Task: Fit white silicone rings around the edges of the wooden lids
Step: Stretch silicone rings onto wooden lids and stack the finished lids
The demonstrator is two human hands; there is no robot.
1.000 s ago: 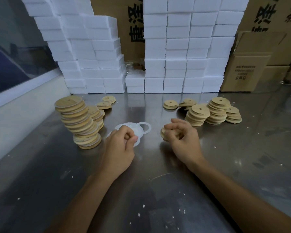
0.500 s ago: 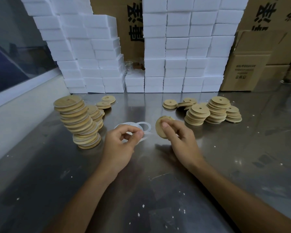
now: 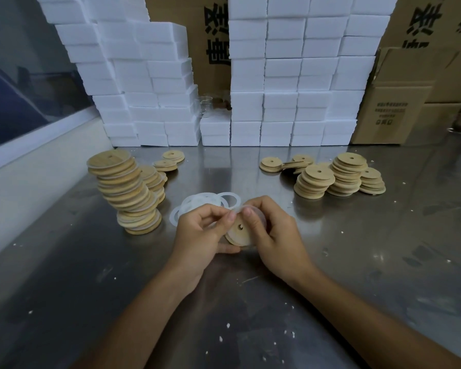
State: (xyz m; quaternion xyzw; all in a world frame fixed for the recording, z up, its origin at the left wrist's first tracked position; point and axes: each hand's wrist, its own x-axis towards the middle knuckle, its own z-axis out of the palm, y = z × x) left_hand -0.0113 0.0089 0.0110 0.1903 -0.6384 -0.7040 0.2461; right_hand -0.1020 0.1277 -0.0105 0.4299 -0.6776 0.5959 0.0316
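Note:
Both hands meet over the middle of the steel table. My right hand grips a round wooden lid with a small centre hole, tilted toward me. My left hand pinches a translucent white silicone ring at the lid's top edge; the ring arcs over the lid's upper right rim. Behind my hands lies a small pile of loose white rings. A tall leaning stack of ringed lids stands at the left. Shorter stacks of bare lids sit at the right.
White foam boxes form a wall along the table's back edge, with cardboard cartons behind and to the right. A few single lids lie at the back left. White crumbs dot the steel table.
My right hand lifted a lid off the table and brought it toward the centre. My left hand picked a ring from the pile and carried it onto the lid's edge.

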